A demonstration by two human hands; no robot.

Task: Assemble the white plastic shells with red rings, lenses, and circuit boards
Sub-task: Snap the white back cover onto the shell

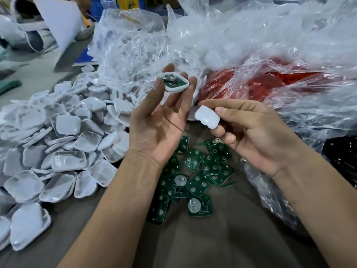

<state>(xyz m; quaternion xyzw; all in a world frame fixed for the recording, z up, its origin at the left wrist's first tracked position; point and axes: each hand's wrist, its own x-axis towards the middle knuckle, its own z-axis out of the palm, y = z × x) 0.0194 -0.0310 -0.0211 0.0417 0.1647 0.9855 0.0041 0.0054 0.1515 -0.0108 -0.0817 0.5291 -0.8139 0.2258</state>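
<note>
Dozens of loose white rounded-square plastic shells point(58, 144) heap at left. Green square circuit boards point(195, 176) lie scattered below both hands. Left hand point(162, 120) pinches a board-filled white shell point(174, 84) at its fingertips; right hand point(257, 132) grips a closed white plastic shell point(207, 117).

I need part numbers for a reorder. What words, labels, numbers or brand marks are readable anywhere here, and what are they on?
Nothing can be read.
Loose green square circuit boards on the table: tiny white markings, too small and blurred.
Green board inside the white plastic shell held in the left hand: no legible print.
Yellow object at the top edge: dark marks, blurred.
</note>
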